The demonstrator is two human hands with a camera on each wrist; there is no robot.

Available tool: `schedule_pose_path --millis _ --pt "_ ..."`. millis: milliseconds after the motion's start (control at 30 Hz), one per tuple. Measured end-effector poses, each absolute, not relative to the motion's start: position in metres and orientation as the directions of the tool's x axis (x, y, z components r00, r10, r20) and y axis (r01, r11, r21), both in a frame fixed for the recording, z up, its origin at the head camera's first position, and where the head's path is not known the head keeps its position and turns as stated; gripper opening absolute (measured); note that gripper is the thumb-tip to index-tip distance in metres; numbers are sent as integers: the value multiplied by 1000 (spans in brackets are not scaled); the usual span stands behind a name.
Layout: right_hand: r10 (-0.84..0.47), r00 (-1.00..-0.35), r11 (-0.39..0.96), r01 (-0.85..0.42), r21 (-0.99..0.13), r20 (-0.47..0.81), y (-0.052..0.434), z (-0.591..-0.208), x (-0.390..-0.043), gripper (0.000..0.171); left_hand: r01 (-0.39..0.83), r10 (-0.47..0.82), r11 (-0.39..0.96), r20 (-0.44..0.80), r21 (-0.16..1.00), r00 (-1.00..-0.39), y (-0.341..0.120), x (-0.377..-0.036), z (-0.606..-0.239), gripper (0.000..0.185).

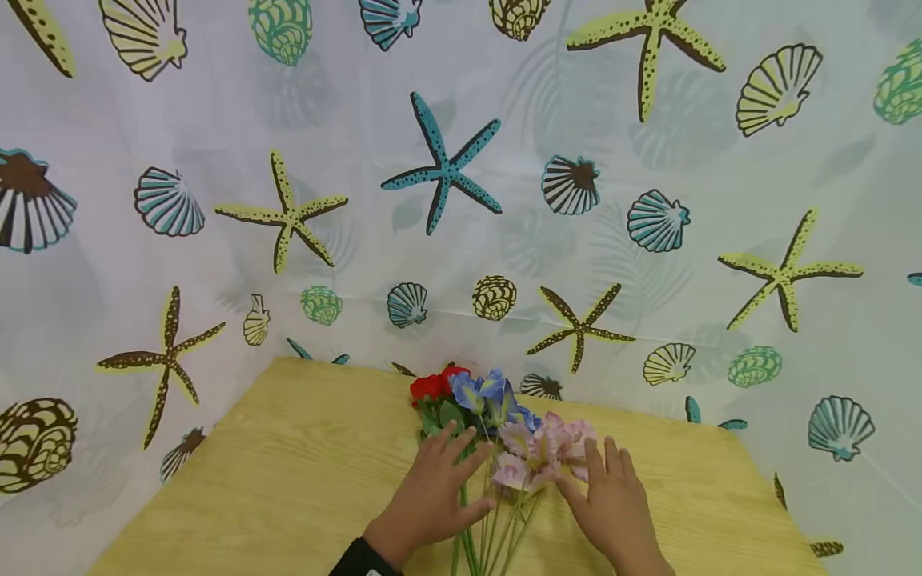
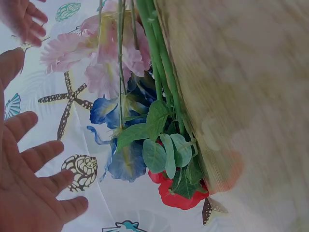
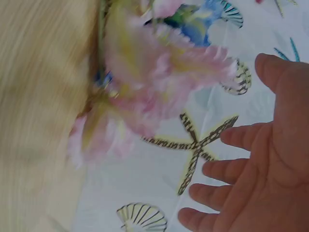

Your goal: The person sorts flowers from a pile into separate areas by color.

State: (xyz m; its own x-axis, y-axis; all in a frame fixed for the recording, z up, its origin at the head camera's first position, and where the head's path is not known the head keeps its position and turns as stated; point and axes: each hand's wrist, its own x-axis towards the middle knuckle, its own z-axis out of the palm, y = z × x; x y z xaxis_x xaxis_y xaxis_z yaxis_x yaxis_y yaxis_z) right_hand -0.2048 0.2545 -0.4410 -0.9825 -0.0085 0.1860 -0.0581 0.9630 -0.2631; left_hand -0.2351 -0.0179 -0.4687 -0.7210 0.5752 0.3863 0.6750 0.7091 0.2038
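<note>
A curtain (image 1: 461, 160) printed with starfish and shells hung behind and around a light wooden table (image 1: 288, 480), filling most of the head view. On the table's far middle lay a bunch of artificial flowers (image 1: 497, 432), its long axis running from the near edge toward the curtain: the green stems (image 1: 475, 544) pointed back at the person, and the heads pointed away. The red blooms (image 1: 435, 386) lay farthest out on the left, the blue ones (image 1: 486, 394) just beside them, and the pink ones (image 1: 547, 452) nearer and to the right.

The left hand (image 1: 435, 488) lay flat over the stems and leaves on the bunch's left side, fingers straight and spread, gripping nothing. The right hand (image 1: 612, 504) rested on the table at the bunch's right, fingers likewise straight and apart, its fingertips just at the pink petals. The bunch sat between the two hands. In both wrist views the palms showed open, with the flowers just beyond the fingers.
</note>
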Motion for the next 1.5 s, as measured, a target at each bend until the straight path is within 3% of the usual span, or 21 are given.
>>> schedule_pose_path --millis 133,267,600,733,967,1500 --pt "33 -999 970 33 -239 -4 279 -451 -205 94 734 628 664 426 143 -651 -14 -235 -468 64" --pt "20 -993 968 49 -245 -120 295 -463 -209 93 766 689 639 391 67 -610 -8 -236 -466 59" --pt "-48 -972 931 40 -362 -232 305 -494 -207 87 864 847 493 284 -105 -449 20 -233 -469 50" --pt "-51 -970 933 39 -359 -237 306 -499 -207 90 889 893 435 197 -145 -405 33 -234 -474 49" --pt "-50 -972 935 35 -352 -231 303 -502 -205 89 893 903 429 47 -135 -427 42 -237 -483 53" --pt "-42 -972 937 42 -348 -230 304 -502 -201 88 848 849 529 35 -31 -528 21 -250 -500 51"
